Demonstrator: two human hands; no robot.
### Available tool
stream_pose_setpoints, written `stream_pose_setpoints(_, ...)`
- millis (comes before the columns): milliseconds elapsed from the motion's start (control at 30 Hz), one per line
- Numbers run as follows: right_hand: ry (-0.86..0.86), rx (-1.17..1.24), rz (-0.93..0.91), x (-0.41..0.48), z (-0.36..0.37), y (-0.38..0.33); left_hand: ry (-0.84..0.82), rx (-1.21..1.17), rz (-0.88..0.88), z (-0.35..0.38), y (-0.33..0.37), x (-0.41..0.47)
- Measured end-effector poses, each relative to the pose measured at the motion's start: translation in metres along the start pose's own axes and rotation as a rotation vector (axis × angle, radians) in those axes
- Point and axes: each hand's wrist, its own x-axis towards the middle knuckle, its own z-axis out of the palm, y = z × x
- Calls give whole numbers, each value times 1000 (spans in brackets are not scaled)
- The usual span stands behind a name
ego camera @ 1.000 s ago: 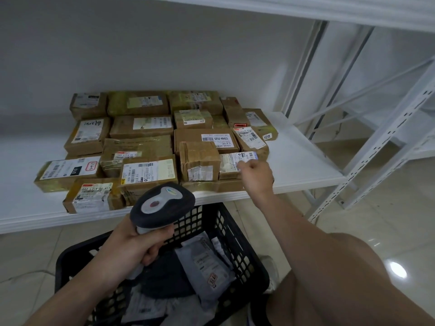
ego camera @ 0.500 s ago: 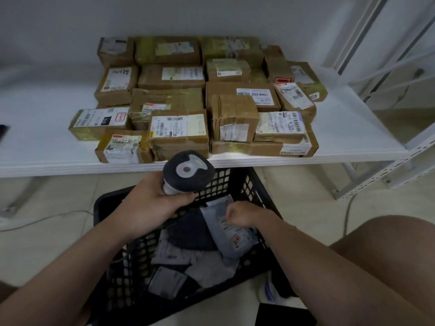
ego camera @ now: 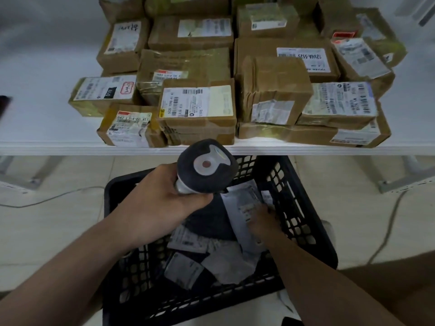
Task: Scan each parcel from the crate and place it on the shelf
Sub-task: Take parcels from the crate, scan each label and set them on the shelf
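Left hand (ego camera: 160,203) clamped on scanner (ego camera: 207,165) above crate (ego camera: 297,208); right hand (ego camera: 263,222) on grey mailer (ego camera: 235,215) inside it, grip unclear. Lift mailer label-up toward scanner.

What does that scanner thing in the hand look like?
The scanner has a chunky dark head with a pale grey patch and a round red spot on top. Its lighter, silvery handle is wrapped by the left hand. It is held over the back of the black crate, just below the front edge of the white shelf.
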Motion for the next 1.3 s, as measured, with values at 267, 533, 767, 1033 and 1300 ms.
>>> stream_pose_setpoints(267, -78, 252, 106, -7, -8, -1, 21, -19, -1, -4, -11, 3)
stream_pose_setpoints(533, -258, 193, -133, -45, -44, -32, 43, -45, 37, -6, -8, -6)
stream_pose_setpoints(767, -382, -262, -433, -109, -110, -80, 130, -241, 172, -14, 4, -28)
stream_pose_setpoints(1033, -69, 121, -701, -225, -222, -111, 259, -587, 262, -15, 10, -54)
stream_pose_setpoints(1300, 103, 572, -731, -250, -249, -115, 197, -858, 215, -5, 18, -55)
